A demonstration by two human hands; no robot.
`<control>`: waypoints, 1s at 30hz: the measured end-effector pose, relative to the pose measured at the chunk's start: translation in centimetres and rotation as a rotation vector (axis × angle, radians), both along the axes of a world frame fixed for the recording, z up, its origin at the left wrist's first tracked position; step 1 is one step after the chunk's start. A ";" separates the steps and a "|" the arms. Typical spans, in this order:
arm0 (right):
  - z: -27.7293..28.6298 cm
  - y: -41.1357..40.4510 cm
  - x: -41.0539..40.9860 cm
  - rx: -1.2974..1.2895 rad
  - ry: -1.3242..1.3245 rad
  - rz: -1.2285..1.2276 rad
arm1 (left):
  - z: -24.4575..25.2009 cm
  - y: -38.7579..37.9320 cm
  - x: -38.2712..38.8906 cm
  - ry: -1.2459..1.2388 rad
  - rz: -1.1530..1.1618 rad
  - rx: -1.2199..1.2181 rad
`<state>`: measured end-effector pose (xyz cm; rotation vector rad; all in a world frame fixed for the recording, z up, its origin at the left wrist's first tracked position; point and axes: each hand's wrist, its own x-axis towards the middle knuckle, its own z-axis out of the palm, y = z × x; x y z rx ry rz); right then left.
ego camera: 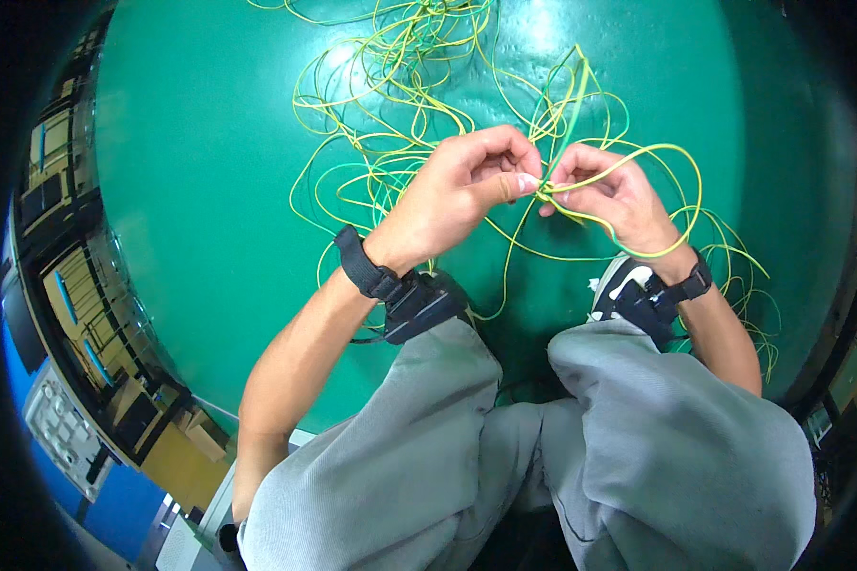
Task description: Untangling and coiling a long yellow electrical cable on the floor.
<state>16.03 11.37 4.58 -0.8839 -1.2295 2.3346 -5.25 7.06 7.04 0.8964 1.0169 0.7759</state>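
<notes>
Long yellow-green wire (400, 89) lies in a loose tangle on the green floor, ahead of my shoes. Above the floor, my left hand (482, 168) pinches a knotted or crossed bunch of this wire (545, 191) between thumb and fingers. Close against its right side, my right hand (607, 185) has its thumb and fingers bent around the same bunch. From there one loop of wire (698, 182) arcs out over my right hand and wrist, and another narrow loop (582, 78) rises forward. The exact crossing of the strands is partly hidden by my fingertips.
Black straps with dark devices sit on my left wrist (400, 289) and right wrist (689, 285). My legs in grey trousers (428, 442) fill the bottom. More wire (750, 307) trails at the right. Racks (78, 314) line the left edge, near a cardboard box (203, 435).
</notes>
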 end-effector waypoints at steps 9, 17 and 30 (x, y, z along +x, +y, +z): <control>1.4 0.8 0.3 0.057 -0.129 0.300 | -0.1 -0.2 0.1 0.174 -0.199 0.112; 0.6 0.6 -0.3 0.118 -0.035 0.072 | -0.3 -1.4 0.3 0.126 0.105 0.004; 0.4 0.7 -0.2 0.137 -0.156 0.243 | 0.7 -0.6 0.4 0.438 -0.160 0.521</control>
